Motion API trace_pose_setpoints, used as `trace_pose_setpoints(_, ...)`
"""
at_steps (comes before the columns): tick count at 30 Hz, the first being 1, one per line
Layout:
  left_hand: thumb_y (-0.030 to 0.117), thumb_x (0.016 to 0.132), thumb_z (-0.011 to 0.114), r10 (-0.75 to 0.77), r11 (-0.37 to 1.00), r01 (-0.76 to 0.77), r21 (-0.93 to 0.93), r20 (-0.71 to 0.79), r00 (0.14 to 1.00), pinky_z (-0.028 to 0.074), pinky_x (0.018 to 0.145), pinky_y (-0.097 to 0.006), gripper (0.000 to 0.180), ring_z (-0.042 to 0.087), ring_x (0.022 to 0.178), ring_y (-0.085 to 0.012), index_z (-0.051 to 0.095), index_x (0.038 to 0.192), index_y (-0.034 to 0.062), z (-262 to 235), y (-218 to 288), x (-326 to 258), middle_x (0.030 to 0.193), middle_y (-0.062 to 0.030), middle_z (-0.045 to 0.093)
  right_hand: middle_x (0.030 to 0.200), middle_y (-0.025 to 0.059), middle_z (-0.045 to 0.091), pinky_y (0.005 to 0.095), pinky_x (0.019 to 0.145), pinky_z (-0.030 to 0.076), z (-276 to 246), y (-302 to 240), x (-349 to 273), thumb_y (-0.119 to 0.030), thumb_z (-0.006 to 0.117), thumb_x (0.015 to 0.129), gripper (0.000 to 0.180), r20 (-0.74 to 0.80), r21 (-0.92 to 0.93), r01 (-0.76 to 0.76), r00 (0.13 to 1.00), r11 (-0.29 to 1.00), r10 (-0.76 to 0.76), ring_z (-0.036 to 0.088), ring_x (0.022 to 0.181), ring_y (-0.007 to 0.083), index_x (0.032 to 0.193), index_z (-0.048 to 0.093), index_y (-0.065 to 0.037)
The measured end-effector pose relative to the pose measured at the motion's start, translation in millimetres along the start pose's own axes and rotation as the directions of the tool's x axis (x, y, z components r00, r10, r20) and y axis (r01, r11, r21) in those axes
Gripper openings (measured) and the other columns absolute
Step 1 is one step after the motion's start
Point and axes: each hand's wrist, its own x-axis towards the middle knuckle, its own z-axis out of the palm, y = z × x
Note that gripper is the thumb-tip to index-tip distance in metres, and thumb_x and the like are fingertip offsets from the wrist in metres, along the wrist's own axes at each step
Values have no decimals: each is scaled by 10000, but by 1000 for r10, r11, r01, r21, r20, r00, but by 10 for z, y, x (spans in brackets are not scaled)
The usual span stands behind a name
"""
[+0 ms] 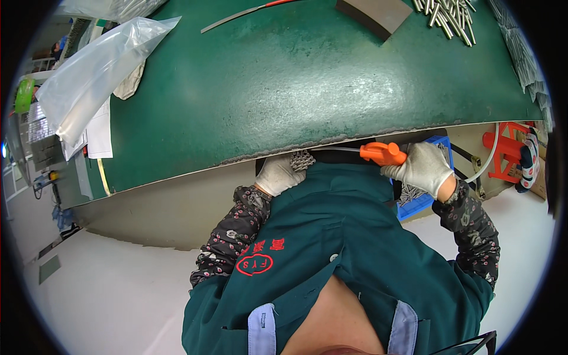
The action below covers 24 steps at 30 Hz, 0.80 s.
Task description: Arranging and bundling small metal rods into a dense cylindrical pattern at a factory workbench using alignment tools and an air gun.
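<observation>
- Just below the near edge of the green worktable (284,100), the gloved left hand (279,176) is curled around a bundle of metal rods (302,160), their ends facing out; some of its fingers are hidden.
- To its right, the gloved right hand (420,168) is wrapped around the back of an orange air blow gun (386,154), whose thin nozzle points left toward the bundle; whether they touch, I cannot tell.
- Beneath the right hand, a blue crate (417,207) contains more metal rods.
- Farther right, a white hose (490,155) curves down beside a red stool (512,149).
- On the table's far side lie a red-handled file (236,19), a dark block (376,15) and, at right, a pile of shiny rods (451,19).
- At far left lies a clear plastic bag (100,77).
</observation>
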Motion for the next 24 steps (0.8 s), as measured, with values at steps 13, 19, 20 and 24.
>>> trace_pose_setpoints(13,222,725,661,-90,996,90,20,32,995,403,957,-319,546,532,1093,-312,514,1203,6,-58,100,29,1164,-190,565,698,170,634,406,609,474,-48,45,-35,-532,679,665,513,116,-37,-44,992,998,48,607,661,351,862,675,-59)
trace_pose_setpoints(19,238,717,678,-220,973,216,77,44,975,412,943,-327,542,543,1071,-322,530,1179,-2,-57,78,-26,1135,-202,575,705,171,637,413,605,473,-41,41,-78,-537,673,672,515,113,8,-16,993,1000,15,605,662,356,876,674,-65)
trace_pose_setpoints(20,241,714,678,-201,979,199,41,53,978,414,941,-331,545,544,1065,-327,529,1175,-10,-59,84,-47,1130,-206,576,704,172,636,414,606,474,-21,54,-84,-540,672,671,514,100,-3,-22,995,1000,22,605,664,356,874,675,-67)
trace_pose_setpoints(24,254,710,673,-130,984,125,127,29,991,408,945,-339,543,540,1055,-338,533,1162,-14,-78,108,13,1113,-208,580,695,183,631,415,610,477,-13,77,-66,-551,669,670,521,97,11,-12,995,1000,11,607,672,359,853,675,-63)
